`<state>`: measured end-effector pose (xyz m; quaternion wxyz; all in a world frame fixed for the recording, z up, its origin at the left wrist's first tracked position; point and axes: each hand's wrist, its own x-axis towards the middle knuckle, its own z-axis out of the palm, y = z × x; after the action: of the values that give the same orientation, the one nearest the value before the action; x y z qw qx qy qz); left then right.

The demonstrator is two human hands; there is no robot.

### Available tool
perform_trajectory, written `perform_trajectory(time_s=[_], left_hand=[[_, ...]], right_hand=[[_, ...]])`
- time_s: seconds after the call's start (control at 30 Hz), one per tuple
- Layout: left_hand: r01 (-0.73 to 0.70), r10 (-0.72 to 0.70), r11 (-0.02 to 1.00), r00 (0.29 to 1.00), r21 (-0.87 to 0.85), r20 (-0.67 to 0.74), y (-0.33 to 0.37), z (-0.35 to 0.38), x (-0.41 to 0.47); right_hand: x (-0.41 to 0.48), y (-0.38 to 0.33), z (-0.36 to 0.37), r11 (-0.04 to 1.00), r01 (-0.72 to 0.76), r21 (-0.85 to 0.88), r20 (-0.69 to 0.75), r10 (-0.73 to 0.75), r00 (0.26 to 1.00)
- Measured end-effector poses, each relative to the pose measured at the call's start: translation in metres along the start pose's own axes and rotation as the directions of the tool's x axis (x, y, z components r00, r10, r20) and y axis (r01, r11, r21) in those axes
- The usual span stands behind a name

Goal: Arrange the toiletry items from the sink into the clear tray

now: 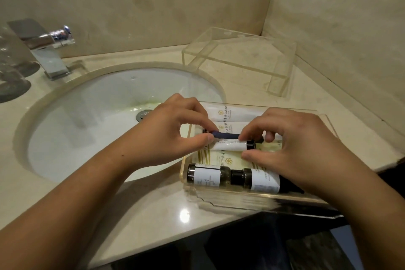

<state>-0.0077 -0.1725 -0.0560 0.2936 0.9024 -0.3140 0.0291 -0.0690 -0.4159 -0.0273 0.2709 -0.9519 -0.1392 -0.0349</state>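
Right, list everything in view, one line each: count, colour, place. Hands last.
White oval sink: one, centre-left.
Clear acrylic tray: one, on beige stone counter, right of sink.
Flat white sachets: two, gold logos, tray's far side.
Dark blue slim stick: one, over the tray's middle.
White tube with black cap: one, beside the stick.
Cream packet with gold flower logo: one, tray's middle.
Small dark bottles with white labels: two, tray's near side.
Clear acrylic box: one, counter's back corner.
Chrome tap: one, behind sink, left.
Clear glasses: seemingly two, far left.
Left hand: pinches stick's left end.
Right hand: pinches stick's right end.
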Motion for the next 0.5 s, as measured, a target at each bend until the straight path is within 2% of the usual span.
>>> perform_trajectory(time_s=[0.37,0.5], left_hand=[[-0.013,0.012,1.0,0.997,0.011,0.071,-0.0032,-0.0057,-0.0024],[0.009,-0.008,1.0,0.996,-0.015,0.085,-0.0051,-0.0067,-0.0033]], right_hand=[[-0.0006,0.0025,0.0002,0.999,0.017,0.04,0.1,-0.021,0.995],[-0.0001,0.0079,-0.0031,1.0,0.022,-0.015,0.101,-0.021,0.995]])
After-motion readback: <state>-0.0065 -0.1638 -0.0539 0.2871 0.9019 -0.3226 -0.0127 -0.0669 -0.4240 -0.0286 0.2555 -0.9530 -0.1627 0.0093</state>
